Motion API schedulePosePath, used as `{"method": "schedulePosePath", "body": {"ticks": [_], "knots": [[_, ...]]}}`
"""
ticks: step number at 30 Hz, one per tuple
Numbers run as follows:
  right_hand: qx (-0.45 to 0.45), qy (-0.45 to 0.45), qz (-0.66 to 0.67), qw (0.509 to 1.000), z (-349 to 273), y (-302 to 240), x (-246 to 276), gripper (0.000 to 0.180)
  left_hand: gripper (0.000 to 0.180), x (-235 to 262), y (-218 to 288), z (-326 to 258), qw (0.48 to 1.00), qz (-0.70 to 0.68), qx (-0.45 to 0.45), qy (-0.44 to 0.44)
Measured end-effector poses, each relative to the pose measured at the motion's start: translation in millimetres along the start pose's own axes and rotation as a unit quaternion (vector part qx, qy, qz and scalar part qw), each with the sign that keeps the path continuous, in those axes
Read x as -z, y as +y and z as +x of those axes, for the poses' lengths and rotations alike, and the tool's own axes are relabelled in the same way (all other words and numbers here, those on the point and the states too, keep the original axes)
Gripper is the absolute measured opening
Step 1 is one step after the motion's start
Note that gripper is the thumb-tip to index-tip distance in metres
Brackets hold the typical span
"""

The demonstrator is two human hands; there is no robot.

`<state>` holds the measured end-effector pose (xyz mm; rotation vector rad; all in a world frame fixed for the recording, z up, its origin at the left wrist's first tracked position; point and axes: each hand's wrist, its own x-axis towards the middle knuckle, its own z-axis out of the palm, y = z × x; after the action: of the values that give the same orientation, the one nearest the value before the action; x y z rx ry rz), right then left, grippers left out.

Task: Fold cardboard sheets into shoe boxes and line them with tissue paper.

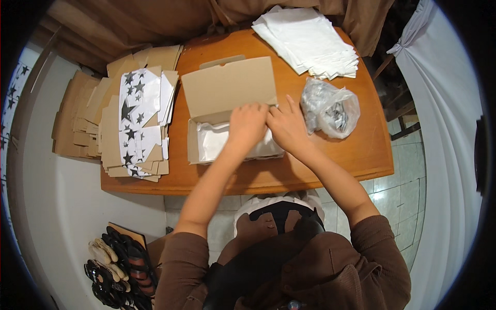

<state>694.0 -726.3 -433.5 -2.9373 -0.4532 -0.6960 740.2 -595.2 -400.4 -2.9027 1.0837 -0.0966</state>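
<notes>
An open cardboard box (227,88) rests on the wooden table in front of me, its lid raised at the far side. White tissue paper (213,142) lines the inside of the box. Over its right half, my left hand (249,124) is closed with the fingers curled down. My right hand (288,126) meets it near the box's far right corner, closed except for one finger pointing up. The fingertips come together there, and whatever they pinch is hidden behind the hands.
Flat cardboard pieces (111,121) pile up at the left, with star-printed white sheets (139,98) on top. A clear plastic bag (330,111) stands to the right, and white paper sheets (305,39) lie at the far right. Shoes (124,263) sit below the table's left end.
</notes>
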Motion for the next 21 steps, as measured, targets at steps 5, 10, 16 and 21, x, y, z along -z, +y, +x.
{"method": "schedulePosePath", "body": {"ticks": [5, 10, 16, 21], "knots": [[-0.059, 0.093, 0.015, 0.994, -70.0, 75.8, 21.2, 0.014, 0.031, -3.7, 97.5, 10.3, 0.957, -0.2, -0.071, 0.198], [-0.082, 0.014, -0.025, 0.996, -145.8, 149.4, -2.6, 0.015, 0.031, -63.4, 169.7, 41.9, 0.96, -0.22, -0.082, 0.152], [0.0, 0.005, -0.022, 1.0, -149.7, 196.5, -21.6, 0.012, 0.03, -103.4, 210.0, 56.8, 0.976, -0.166, -0.052, 0.132], [0.033, -0.129, -0.057, 0.99, -140.2, 204.0, -28.4, 0.012, 0.031, -110.6, 215.8, 49.1, 0.981, -0.155, -0.017, 0.117]]}}
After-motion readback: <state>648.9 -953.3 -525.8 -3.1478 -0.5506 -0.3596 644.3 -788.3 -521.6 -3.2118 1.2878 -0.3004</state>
